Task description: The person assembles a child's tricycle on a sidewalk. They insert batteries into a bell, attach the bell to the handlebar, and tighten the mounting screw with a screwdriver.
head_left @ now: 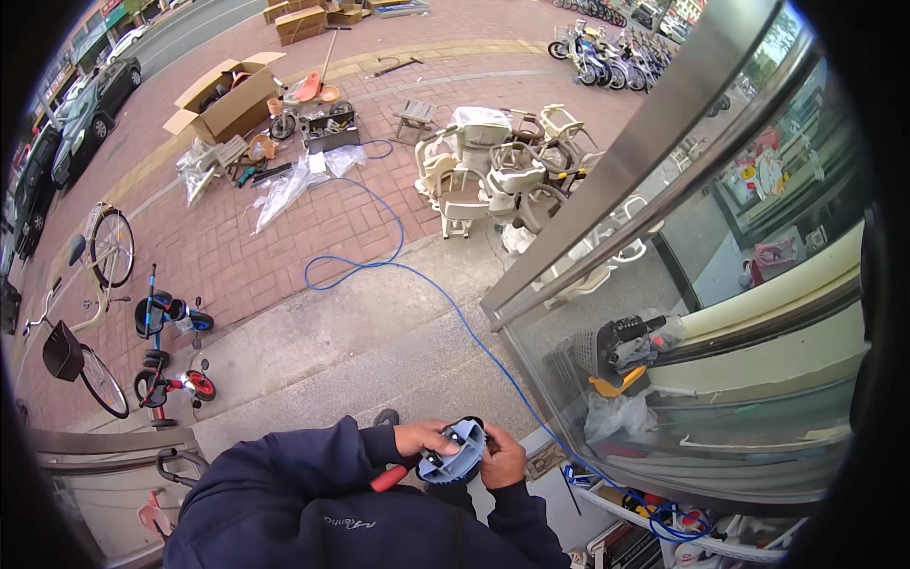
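Observation:
Close in front of my body I hold a blue-grey ribbed plastic part [449, 467] with a rounded edge and black pieces set in it. My left hand [425, 438] is closed on its upper left side, the thumb pressing on top. On the right side, the fingers of my right hand [504, 459] are curled around the edge. A red handle [389, 478] sticks out below my left hand; its other end is hidden, and I cannot tell what tool it belongs to or how it is held.
A blue hose [455, 308] crosses the step to a crowded bin [682, 531] at lower right. A glass door [645, 171] stands on the right. Beyond are stacked child seats [483, 142], a cardboard box [232, 104], a black toolbox [332, 131], small tricycles [171, 384] and a bicycle [95, 303].

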`<state>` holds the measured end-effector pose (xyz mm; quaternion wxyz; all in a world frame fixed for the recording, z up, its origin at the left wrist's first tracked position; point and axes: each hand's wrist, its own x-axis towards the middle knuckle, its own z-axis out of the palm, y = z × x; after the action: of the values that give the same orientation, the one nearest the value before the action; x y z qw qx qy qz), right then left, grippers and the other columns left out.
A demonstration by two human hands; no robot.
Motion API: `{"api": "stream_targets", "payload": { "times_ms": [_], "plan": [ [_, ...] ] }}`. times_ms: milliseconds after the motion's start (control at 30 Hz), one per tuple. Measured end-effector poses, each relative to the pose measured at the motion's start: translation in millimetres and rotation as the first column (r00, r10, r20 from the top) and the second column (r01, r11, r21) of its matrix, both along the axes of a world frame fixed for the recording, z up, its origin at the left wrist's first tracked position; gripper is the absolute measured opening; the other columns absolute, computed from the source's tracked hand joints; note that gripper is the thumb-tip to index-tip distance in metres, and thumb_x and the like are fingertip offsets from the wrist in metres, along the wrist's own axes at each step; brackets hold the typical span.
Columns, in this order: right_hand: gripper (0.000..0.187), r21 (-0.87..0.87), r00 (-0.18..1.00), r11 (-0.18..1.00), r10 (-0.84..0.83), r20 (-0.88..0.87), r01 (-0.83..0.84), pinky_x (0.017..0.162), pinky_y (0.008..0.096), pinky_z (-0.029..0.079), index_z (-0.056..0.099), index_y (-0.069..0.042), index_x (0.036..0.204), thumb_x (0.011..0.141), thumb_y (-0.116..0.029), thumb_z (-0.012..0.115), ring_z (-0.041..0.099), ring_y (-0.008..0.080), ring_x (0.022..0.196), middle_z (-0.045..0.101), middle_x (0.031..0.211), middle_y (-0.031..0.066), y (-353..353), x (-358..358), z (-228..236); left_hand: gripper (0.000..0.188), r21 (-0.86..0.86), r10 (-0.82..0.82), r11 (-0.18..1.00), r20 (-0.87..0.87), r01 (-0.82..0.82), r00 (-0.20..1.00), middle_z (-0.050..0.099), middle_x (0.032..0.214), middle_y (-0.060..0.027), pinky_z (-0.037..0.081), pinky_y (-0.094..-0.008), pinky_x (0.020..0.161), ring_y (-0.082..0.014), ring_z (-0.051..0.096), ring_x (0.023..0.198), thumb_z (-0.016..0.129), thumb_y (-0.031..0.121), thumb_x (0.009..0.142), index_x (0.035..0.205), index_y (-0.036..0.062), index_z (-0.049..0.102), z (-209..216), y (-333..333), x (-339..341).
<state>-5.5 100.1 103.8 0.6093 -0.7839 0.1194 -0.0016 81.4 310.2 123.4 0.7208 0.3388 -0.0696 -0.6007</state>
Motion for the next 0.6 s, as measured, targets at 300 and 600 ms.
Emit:
{"api": "stream_targets", "payload": {
  "times_ms": [300,600],
  "plan": [
    [0.039,-0.428,0.798,0.790,0.562,0.219,-0.439,0.067,0.0438,0.055,0.059,-0.006,0.121,0.084,-0.009,0.069,0.068,0.0381,0.074,0.068,0.096,0.0180,97.2,126.0,38.5,0.042,0.081,0.587,0.809,-0.161,-0.583,0.793,0.074,0.101,-0.0102,0.056,-0.0296,0.082,-0.0181,0.071,0.090,0.075,0.024,0.088,0.121,-0.0012,0.066,34.5,106.1,35.9],
    [0.008,-0.221,0.686,0.743,0.668,0.288,-0.631,0.062,0.0408,0.054,0.066,-0.007,0.101,0.096,-0.012,0.062,0.069,0.0364,0.070,0.069,0.080,0.0167,217.8,249.1,8.5,0.055,0.092,0.756,0.649,-0.181,-0.755,0.629,0.073,0.107,-0.0119,0.056,-0.0308,0.085,-0.0208,0.072,0.093,0.077,0.028,0.083,0.127,-0.0014,0.063,23.0,192.9,69.1]
  ]
}}
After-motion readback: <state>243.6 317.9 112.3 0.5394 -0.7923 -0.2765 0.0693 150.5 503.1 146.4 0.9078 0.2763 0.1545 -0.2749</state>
